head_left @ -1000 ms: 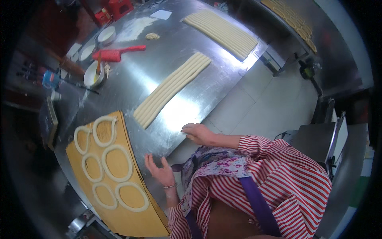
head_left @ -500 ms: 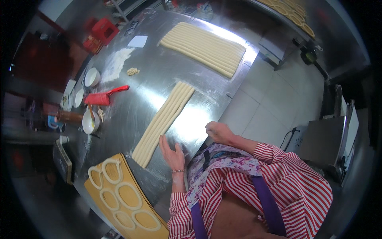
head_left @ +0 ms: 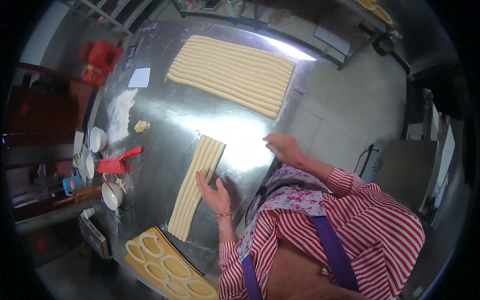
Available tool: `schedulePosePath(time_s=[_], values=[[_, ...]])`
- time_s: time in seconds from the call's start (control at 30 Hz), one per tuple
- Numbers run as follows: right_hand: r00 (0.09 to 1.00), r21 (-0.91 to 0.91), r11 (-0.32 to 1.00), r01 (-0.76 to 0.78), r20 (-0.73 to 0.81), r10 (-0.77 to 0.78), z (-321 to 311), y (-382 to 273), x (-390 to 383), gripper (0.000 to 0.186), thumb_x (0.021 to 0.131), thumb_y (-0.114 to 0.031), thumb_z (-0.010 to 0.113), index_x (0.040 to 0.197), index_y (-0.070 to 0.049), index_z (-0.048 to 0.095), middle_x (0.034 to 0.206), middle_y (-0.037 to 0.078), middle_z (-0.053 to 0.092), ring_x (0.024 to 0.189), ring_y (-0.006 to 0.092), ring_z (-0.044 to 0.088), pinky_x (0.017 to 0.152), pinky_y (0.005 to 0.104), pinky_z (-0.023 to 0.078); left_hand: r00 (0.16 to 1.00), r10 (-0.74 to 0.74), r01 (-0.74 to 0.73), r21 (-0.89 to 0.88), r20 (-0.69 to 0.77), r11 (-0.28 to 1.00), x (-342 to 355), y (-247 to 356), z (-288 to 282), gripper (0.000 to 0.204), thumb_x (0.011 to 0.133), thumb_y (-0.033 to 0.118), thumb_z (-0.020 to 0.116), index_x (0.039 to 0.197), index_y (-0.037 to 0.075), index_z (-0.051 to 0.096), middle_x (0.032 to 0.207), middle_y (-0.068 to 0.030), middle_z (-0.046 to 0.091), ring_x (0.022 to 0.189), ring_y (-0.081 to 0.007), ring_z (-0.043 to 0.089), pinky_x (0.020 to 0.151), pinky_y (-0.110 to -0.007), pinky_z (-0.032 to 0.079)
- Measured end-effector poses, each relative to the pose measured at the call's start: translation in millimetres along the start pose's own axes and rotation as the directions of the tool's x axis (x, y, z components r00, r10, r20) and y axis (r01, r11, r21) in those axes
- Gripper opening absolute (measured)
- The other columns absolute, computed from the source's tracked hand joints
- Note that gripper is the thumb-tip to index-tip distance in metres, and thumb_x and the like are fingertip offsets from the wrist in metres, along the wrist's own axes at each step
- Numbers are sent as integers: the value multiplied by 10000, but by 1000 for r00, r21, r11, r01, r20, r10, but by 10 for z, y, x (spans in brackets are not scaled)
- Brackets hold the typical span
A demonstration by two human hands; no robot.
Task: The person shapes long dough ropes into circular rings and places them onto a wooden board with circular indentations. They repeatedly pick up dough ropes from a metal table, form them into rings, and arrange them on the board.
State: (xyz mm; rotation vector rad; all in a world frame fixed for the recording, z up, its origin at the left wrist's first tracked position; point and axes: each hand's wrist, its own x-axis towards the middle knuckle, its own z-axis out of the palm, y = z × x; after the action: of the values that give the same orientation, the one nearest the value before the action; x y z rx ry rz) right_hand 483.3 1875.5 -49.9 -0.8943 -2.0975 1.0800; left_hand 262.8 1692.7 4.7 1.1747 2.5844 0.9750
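Note:
A narrow band of several pale dough ropes (head_left: 196,187) lies side by side on the steel table. My left hand (head_left: 216,196) is open at its right edge, fingers stretched, the fingertips at or just over the outer rope. Whether they press on the dough I cannot tell. My right hand (head_left: 285,149) is to the right, by the table's near edge and apart from the dough. Its fingers are loosely bent and point left, with nothing visible in them. Farther back lies a wide sheet of dough ropes (head_left: 232,75), set close together.
At the near left, a brown board (head_left: 145,265) carries several dough rings. White bowls (head_left: 112,195), a red brush (head_left: 112,166), dough scraps (head_left: 142,126), spread flour (head_left: 120,115) and a white scraper (head_left: 139,77) are along the table's left side. Tiled floor (head_left: 345,115) lies beyond the right edge.
The view has turned, shifting the table's contents. My left hand has come from beside the ropes to their edge, farther up the band. My right hand has loosened from a fist and reached slightly forward.

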Motion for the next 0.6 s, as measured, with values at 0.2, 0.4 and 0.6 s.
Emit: schedulePosePath(time_s=[0.2, 0.4, 0.6], values=[[963, -62, 997, -52, -269, 33, -1867, 1964, 2187, 287, 859, -105, 702, 1140, -65, 662, 1132, 156, 663, 1039, 302, 651, 897, 382, 517, 1000, -8, 8, 36, -18, 999, 1472, 1500, 1830, 596, 896, 158, 644, 1406, -62, 427, 1455, -272, 430, 1347, -429, 417, 1125, -478, 339], [971, -167, 978, -121, -223, 82, -2883, 3154, 3772, 324, 848, -158, 724, 1140, -38, 654, 1146, 162, 656, 1023, 333, 649, 867, 379, 522, 1000, -23, 23, 9, 6, 1000, 2493, 2554, 2903, 570, 890, 112, 636, 1408, -31, 442, 1450, -261, 438, 1350, -410, 417, 1125, -461, 337], [987, -128, 979, -159, -20, 158, -2678, 3321, 4265, 337, 871, -236, 699, 1123, -16, 661, 1079, 175, 652, 922, 346, 647, 807, 406, 512, 995, -95, 96, 49, -20, 994, 2800, 2619, 2982, 573, 882, 73, 626, 1412, -35, 437, 1443, -249, 454, 1342, -398, 433, 1127, -443, 341]])
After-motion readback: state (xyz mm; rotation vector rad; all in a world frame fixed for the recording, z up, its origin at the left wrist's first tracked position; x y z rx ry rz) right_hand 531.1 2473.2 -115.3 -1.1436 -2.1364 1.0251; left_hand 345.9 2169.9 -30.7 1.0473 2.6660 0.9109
